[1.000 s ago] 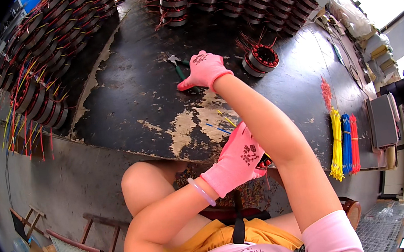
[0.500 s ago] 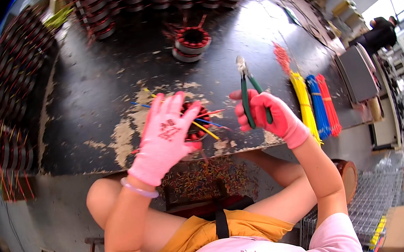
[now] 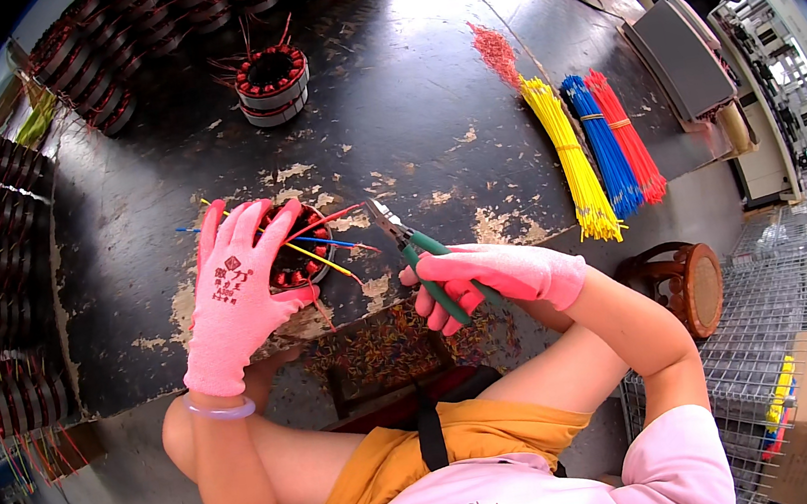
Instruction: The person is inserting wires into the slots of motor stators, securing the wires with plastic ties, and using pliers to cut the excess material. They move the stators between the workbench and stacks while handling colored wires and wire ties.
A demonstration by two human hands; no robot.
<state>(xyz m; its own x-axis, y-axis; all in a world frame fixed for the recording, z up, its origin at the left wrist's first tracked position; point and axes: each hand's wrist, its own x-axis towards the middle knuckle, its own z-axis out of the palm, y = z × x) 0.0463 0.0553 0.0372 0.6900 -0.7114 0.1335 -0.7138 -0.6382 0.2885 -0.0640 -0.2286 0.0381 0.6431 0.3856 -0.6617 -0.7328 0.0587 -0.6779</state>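
Note:
A ring-shaped motor stator (image 3: 320, 254) with red copper windings lies near the table's front edge. My left hand (image 3: 242, 290), in a pink glove, grips it, fingers over its far left side and thumb at the near side. Red wire (image 3: 327, 221), yellow wire (image 3: 322, 259) and blue wire (image 3: 347, 245) stick out to its right; other ends poke out left, past my fingers. In my right hand (image 3: 507, 272), also gloved, are green-handled cutting pliers (image 3: 430, 243). Their jaws are at the red wire's tip; whether they are closed on it I cannot tell.
Another stator (image 3: 274, 89) stands farther back. Stacked stators (image 3: 83, 65) line the far and left sides. Bundles of yellow wires (image 3: 569, 166), blue wires (image 3: 602, 142) and red wires (image 3: 629, 136) lie at the right, beside red clippings (image 3: 496, 54). A wooden stool (image 3: 695, 289) stands below.
The view has shifted, so the table's things appear farther left. My right hand has brought the pliers from upright, apart from the stator, to the red wire's tip. My left hand stays on the stator.

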